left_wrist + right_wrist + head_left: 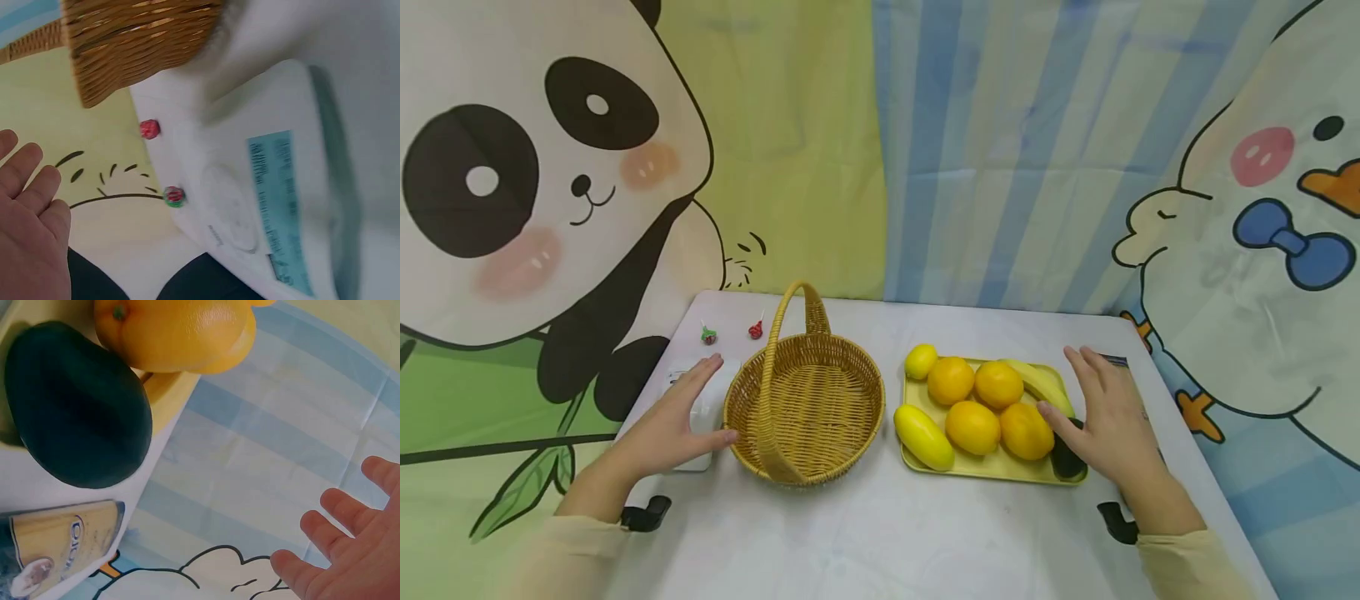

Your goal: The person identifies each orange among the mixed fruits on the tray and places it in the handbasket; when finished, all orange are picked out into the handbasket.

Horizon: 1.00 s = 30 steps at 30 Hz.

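Head view: basket [812, 408] left of centre on the counter [850, 533]; its handle [767, 392] runs from far rim to near rim, arch leaning left. Tray [985, 473] to its right, long axis left-right. On it: lemon [921, 361] at far left; yellow fruit [923, 437] at near left, long axis slanting from far left to near right; four oranges [972, 427] between; banana [1037, 387] on a similar slant at far right; dark fruit [1066, 454] at near right. Left hand [673, 429] spread, thumb pointing at basket rim; contact cannot be told. Right hand [1112, 421] spread beside tray, thumb toward banana and oranges.

Left wrist view: fingers straight, holding nothing. Basket wall cropped at top; white box [287, 100] and two sweets near it.

Right wrist view: fingers straight, apart from dark fruit, whose long axis slopes upper left to lower right in frame. Packet [69, 544] beside tray.
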{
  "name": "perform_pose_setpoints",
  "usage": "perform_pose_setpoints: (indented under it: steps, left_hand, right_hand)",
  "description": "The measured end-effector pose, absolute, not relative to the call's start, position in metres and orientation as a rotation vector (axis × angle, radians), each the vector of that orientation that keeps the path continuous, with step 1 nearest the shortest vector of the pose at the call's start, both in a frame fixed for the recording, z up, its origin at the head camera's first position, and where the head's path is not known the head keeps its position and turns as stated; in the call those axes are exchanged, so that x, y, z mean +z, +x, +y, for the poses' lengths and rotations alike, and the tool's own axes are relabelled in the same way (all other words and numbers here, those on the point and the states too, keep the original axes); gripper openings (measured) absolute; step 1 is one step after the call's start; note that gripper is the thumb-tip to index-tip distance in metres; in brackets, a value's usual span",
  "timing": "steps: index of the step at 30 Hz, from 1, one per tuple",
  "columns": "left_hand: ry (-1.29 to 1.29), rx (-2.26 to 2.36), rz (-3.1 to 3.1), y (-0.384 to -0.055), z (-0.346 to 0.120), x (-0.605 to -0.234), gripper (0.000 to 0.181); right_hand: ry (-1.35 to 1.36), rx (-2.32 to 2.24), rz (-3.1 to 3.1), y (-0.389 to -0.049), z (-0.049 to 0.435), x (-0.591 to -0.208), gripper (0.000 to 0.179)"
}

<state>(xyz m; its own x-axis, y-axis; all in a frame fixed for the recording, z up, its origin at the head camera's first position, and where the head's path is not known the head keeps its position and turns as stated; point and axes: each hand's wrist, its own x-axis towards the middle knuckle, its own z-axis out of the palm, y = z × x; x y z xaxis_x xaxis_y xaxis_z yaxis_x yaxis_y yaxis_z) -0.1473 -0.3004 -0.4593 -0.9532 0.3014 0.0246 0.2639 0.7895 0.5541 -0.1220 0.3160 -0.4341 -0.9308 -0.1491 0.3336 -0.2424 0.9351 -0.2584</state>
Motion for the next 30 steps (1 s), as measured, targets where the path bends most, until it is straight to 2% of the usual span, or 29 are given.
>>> perform_pose_setpoints:
  steps: [15,30]
  left_hand:
    - [0.411,0.872,2.891,-0.133,-0.298,-0.498,0.12]
    - [0.395,0.892,2.891,-0.132,-0.297,-0.5,0.12]
  right_hand:
    - [0.268,0.55,-2.788,-0.117,0.302,-0.454,0.104]
    - [0.241,0.632,-2.826,-0.109,0.297,-0.48,0.1]
